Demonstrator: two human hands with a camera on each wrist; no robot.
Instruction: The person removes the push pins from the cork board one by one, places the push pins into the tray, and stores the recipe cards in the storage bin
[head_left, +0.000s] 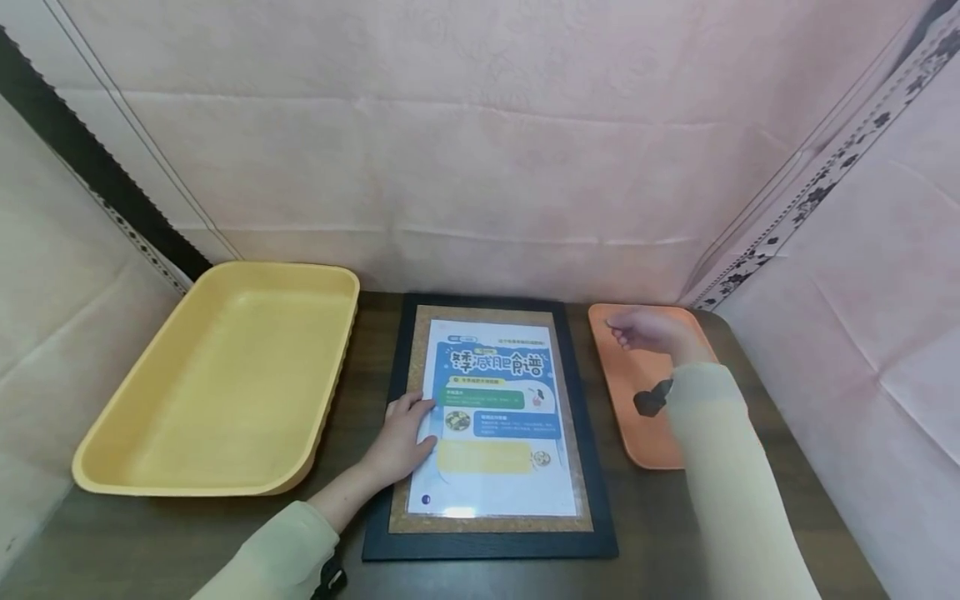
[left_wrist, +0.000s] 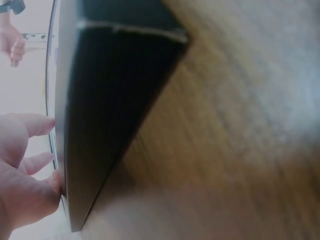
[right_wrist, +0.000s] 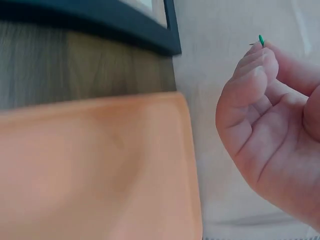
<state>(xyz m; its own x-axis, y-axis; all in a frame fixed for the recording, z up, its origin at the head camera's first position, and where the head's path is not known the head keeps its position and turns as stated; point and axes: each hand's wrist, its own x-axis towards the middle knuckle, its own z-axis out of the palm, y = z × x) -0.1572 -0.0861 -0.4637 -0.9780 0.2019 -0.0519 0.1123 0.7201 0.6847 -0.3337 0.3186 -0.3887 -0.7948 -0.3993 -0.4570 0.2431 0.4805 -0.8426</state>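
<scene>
Green-tipped item (right_wrist: 261,40) partly hidden by right fingers (right_wrist: 250,82). Fine print on poster (head_left: 491,417) too small to read. Near edge of bench (head_left: 652,533) cropped, head view.

Read from the near side of the table (head_left: 648,525), I note the framed board (head_left: 491,546) central, a sheet (head_left: 491,425) on it. First tray (head_left: 217,375) at nine o'clock from the board; second tray (head_left: 624,385) toward three. Left hand (head_left: 401,440) at the sheet's nine o'clock edge. Right hand (head_left: 651,332), a pin (right_wrist: 261,40) in it, over the second tray's twelve o'clock end. Wall cloth (head_left: 480,167) behind the table, at twelve o'clock.
</scene>
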